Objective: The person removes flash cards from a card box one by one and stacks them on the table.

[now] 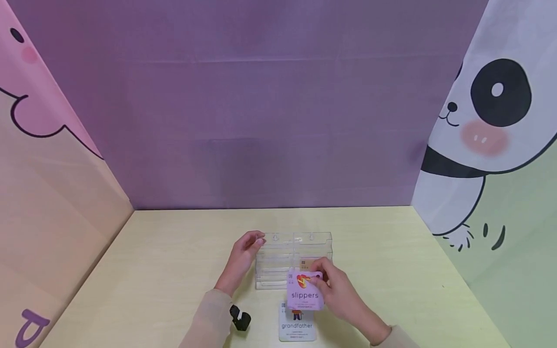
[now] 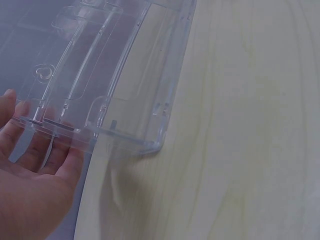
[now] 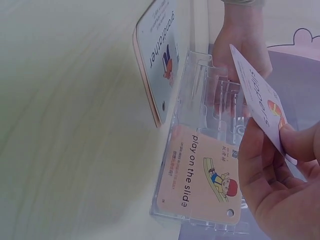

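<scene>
"Slippers card [image 1: 303, 297]: where is it, and what lies closest in?"

"Low in the head view, a little right of the middle, held up in the air. Take it as the dial's centre: the grandfather card [image 1: 297, 328] lies at 6 o'clock on the counter [image 1: 183, 261], its upper part covered from this angle. A small black object [image 1: 241, 319] is at 8, beside the left sleeve [image 1: 204, 314]."

"And the hands?"

"The right hand [image 1: 341, 292], at 3, pinches the slippers card by its right edge, thumb on the face, fingers behind. The left hand [image 1: 240, 258], at 10, grips the clear holder [image 1: 274, 263] at its far left corner."

"How much room round the edges?"

"The clear holder begins just beyond, at 11, its near edge close to the grandfather card. The play on the slide card [image 3: 202, 177] rests in its right half. Outside both arms the counter runs wide, towards 9 and 3."

"Surface and room?"

"Pale, wood-grained; the straight far edge meets a purple backdrop [image 1: 278, 106] at 12. The left panel [image 1: 48, 193], towards 10, is peach with a pink figure; the right panel [image 1: 513, 212], towards 2, shows a panda [image 1: 461, 87] over pale green."
</scene>
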Demonstrator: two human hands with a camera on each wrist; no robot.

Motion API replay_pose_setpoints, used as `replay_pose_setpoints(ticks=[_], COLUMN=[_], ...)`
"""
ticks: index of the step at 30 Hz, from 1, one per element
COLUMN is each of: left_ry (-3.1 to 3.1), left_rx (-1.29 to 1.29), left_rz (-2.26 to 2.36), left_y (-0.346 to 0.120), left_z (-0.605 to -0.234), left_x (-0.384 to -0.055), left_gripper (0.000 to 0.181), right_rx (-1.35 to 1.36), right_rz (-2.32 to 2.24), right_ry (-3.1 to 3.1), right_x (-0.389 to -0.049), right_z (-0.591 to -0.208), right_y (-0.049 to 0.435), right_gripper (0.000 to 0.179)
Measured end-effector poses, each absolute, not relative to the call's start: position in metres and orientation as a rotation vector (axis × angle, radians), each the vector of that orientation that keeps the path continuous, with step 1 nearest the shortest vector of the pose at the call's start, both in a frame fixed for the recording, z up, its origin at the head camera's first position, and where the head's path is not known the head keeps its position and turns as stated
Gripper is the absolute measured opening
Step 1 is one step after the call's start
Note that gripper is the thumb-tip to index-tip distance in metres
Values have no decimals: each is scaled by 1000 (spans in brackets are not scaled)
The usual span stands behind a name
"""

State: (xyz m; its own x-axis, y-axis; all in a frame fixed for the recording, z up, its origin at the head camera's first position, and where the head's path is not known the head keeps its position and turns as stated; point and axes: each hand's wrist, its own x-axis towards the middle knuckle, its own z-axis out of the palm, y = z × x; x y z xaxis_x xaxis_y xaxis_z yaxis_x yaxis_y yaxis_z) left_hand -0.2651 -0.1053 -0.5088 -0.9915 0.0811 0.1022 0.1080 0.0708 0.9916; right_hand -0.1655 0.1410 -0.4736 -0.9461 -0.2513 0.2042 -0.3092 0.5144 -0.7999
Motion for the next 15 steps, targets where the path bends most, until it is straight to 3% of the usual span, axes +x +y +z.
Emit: replay_pose_setpoints(ticks=[15], left_ry=[-2309], left_rx=[-214], left_rz=[-2095], left_y=[-108], left_z=[-514], left_x=[-268], left_gripper=[27], right_rx=[541], right_rz=[1419], right_ry=[-2706], right_x=[-164], right_z=[-478], right_y=[137], right_gripper=[17])
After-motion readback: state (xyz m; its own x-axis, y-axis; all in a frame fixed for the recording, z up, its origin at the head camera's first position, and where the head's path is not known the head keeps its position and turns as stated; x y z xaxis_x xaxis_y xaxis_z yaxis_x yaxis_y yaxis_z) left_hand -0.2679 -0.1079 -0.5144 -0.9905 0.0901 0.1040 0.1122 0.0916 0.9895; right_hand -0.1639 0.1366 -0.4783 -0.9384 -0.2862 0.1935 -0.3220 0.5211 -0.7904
